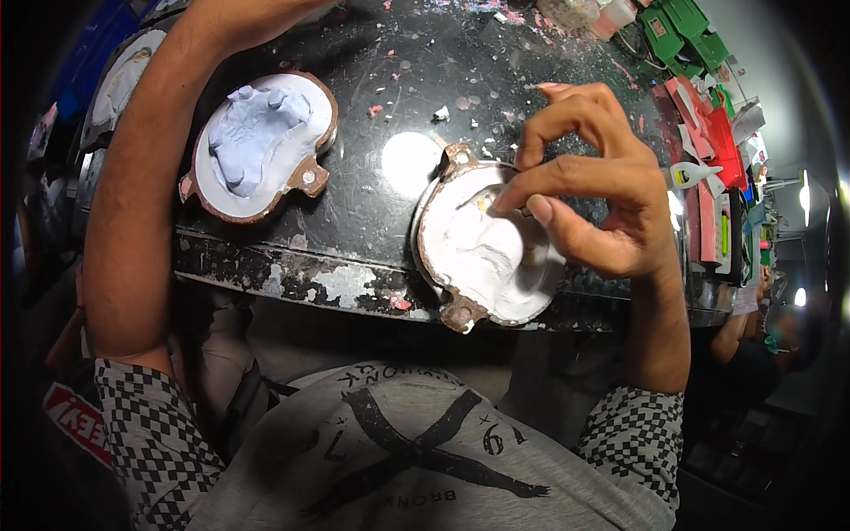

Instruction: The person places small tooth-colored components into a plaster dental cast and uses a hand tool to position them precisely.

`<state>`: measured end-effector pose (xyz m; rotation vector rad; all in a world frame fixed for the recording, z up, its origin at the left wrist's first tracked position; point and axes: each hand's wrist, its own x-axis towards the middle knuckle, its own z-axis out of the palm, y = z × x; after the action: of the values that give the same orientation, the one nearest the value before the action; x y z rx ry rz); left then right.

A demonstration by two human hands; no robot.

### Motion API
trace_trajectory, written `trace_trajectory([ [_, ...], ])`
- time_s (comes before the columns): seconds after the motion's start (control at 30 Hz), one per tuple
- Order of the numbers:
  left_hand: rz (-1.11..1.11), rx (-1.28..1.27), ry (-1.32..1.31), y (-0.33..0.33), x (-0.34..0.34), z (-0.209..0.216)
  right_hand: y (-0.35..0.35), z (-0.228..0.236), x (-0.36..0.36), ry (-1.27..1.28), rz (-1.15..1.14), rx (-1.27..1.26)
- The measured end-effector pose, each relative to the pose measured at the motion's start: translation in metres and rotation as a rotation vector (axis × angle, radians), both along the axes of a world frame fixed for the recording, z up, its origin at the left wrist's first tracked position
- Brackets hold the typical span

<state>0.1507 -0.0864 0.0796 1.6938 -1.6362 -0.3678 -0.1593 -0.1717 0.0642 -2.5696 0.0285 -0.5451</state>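
Observation:
My right hand (606,181) is over a brown metal dental flask half (462,311) packed with white plaster (491,261). Its thumb and index finger curl together in a pinch, low over the hollow in the plaster. A tiny dark bit shows by the thumb tip, too small to name. The flask half lies at the bench's front edge. Left of it rests a second flask half (319,181), with a pale blue horseshoe-shaped mass (252,133) set in white plaster. My left forearm (133,203) reaches past it to the upper edge, where the hand is out of frame.
White and pink crumbs (441,113) dot the black, worn bench (372,177). Another plaster-filled mould (124,84) is at far left. Green boxes (677,35), a red tray (726,137) and a white bottle (691,174) stand right. A person (753,345) is at far right.

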Motion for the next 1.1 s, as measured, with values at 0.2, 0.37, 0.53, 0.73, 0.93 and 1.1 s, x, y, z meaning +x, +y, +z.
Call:
trace_trajectory([
  [0.2,-0.133,-0.039,0.102,-0.032,-0.01,-0.021,-0.007,-0.011,-0.009,0.052,-0.017,-0.104],
  [0.37,0.002,-0.021,-0.021,0.007,-0.002,0.001,0.008,-0.004,0.007,-0.018,0.058,-0.225],
  [0.53,-0.123,0.012,0.18,-0.023,-0.001,-0.021,-0.02,-0.018,-0.005,-0.358,-0.118,0.316],
  [0.73,-0.056,0.007,0.224,-0.006,0.001,-0.01,-0.048,-0.012,-0.021,-0.297,-0.421,0.422],
  [0.93,-0.015,-0.009,0.091,-0.012,0.001,-0.018,-0.059,-0.028,-0.021,0.005,-0.449,0.312],
  [1.1,-0.029,0.009,0.045,-0.007,-0.007,-0.008,-0.052,-0.031,-0.016,0.041,-0.432,0.148],
])
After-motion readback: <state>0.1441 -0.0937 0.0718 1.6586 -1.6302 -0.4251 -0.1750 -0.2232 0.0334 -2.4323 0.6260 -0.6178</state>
